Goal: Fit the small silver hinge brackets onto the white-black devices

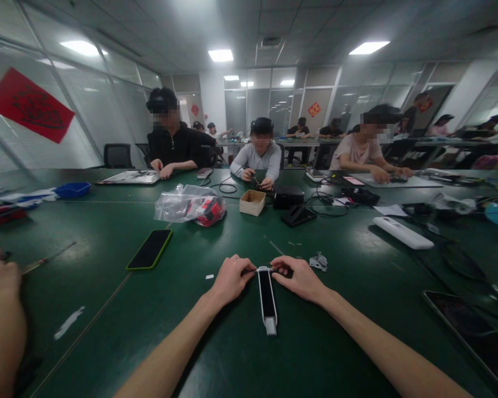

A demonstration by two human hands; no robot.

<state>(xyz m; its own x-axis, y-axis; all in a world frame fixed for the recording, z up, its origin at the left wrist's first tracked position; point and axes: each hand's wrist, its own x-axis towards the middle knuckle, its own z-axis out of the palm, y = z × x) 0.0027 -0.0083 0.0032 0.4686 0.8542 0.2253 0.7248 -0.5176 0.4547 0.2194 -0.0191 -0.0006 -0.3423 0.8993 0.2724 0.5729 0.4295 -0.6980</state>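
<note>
On the green table in front of me lies a long, narrow device [268, 296] with a white frame and a dark middle. A light grey block sits at its near end. My left hand [232, 278] is closed in a pinch at the left of the device's far end. At the right of that same end, my right hand [297, 276] pinches with thumb and fingers. Whatever small piece is between the fingertips of either hand is too small to make out. Right of my right hand are small crumpled silvery pieces [318, 262].
A green-edged phone [150, 250] lies to the left, beyond a white scrap [69, 323]. Farther back are a plastic bag [191, 204], a small open box [252, 203] and black boxes [288, 197]. A white case [402, 232] lies right. Another person's hand [0, 287] rests at left; several people sit opposite.
</note>
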